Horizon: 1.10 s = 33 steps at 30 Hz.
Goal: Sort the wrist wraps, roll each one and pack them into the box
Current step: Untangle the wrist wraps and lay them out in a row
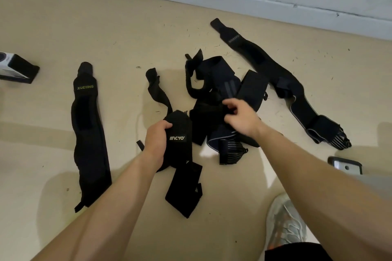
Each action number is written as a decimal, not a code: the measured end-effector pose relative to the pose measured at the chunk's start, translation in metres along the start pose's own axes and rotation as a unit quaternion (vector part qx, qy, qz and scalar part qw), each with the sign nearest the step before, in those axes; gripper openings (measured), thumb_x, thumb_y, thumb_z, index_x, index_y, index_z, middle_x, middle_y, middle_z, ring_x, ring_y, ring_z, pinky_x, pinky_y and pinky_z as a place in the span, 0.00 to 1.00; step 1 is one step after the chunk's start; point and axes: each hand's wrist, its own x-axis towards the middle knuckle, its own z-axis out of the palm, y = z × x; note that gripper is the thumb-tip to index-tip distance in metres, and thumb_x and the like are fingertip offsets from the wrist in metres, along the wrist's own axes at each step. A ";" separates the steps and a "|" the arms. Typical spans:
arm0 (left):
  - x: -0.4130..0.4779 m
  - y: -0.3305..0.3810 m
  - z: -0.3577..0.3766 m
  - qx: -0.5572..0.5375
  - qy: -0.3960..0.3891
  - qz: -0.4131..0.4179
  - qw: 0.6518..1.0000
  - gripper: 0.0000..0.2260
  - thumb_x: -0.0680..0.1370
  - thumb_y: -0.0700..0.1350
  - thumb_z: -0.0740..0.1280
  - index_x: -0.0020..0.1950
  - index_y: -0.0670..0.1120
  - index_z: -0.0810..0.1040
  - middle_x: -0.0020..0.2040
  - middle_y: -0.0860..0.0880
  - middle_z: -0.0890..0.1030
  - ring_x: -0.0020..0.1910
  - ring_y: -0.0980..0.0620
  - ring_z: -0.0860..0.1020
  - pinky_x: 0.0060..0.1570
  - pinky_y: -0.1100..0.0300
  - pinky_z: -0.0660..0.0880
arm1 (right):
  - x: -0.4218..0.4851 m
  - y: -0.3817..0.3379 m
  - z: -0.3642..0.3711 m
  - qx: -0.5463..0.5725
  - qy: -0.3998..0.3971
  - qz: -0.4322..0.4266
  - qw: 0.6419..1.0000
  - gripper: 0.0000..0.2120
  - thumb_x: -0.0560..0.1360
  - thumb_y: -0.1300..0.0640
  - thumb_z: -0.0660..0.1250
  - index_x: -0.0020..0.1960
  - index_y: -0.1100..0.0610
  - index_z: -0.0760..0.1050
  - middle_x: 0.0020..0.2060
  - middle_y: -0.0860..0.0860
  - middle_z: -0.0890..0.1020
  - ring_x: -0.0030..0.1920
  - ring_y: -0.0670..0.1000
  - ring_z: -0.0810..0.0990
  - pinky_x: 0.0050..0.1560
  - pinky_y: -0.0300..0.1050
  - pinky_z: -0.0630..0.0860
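Far out to the left of my left hand (156, 137), the box (16, 69) is lying on the floor (53, 27). The edge of the view is cutting it off, so I am seeing only one end. Between it and that hand, a long black XUEYING wrap (89, 133) is lying stretched out flat.

My left arm is reaching forward and down. The fingers and thumb are curling round a black logo wrap (180, 129), with its thin tail trailing away beyond my knuckles. A flat black piece (184, 188) is lying under my wrist, and I cannot tell whether it belongs to the same wrap.

Just right of that hand, a pile of dark wraps (222, 89) is lying tangled, too overlapped to count. My right hand (239, 114) is reaching into it with the fingers bent, pinching a strap; blur is smearing the fingertips.

Beyond and right of that hand, another long wrap (286, 82) is lying spread out. Nearer me, my right forearm is hiding part of a small dark-framed object (345, 165) and part of a pale shoe (284, 224).
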 end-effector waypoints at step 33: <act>0.023 -0.019 -0.019 0.104 0.020 0.050 0.993 0.10 0.82 0.45 0.61 0.55 0.46 0.81 0.57 0.42 0.84 0.60 0.41 0.81 0.66 0.43 0.76 | -0.025 0.040 0.013 0.198 0.029 0.008 0.980 0.15 0.82 0.51 0.66 0.45 0.63 0.77 0.38 0.57 0.78 0.40 0.54 0.76 0.48 0.51 0.72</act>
